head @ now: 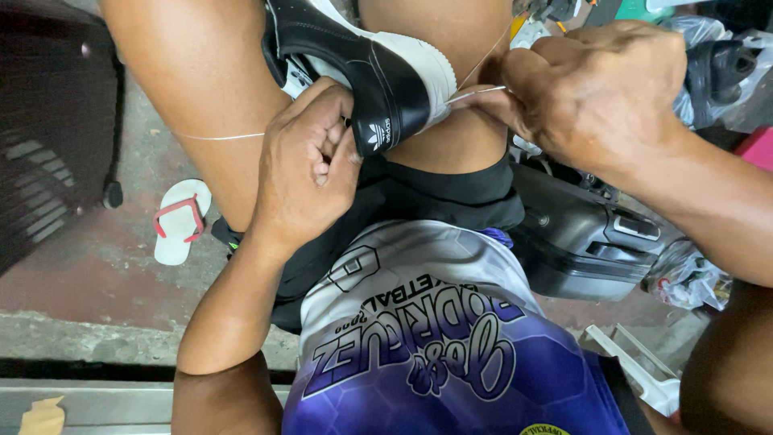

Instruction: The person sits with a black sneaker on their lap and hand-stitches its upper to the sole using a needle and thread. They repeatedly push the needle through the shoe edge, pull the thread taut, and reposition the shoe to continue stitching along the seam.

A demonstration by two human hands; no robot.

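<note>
While the left hand (pixel 310 165) has its fingers curled tight around the black-and-white shoe's (pixel 370 68) heel, it sits wedged between the knees. Right hand (pixel 600 89) fingers pinch a taut white thread (pixel 477 93) just beside the sole.

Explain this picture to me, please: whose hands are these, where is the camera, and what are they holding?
There is no machine here, only a person with a camera worn on the head, looking down at their own lap. The black and white shoe sits between the knees. The left hand grips the shoe by its heel end. The right hand pinches a thin needle at the white sole, and a pale thread runs across the left thigh. On the concrete floor to the left lies a white flip-flop with red straps. To the right stand a dark hard case and some plastic bags.
</note>
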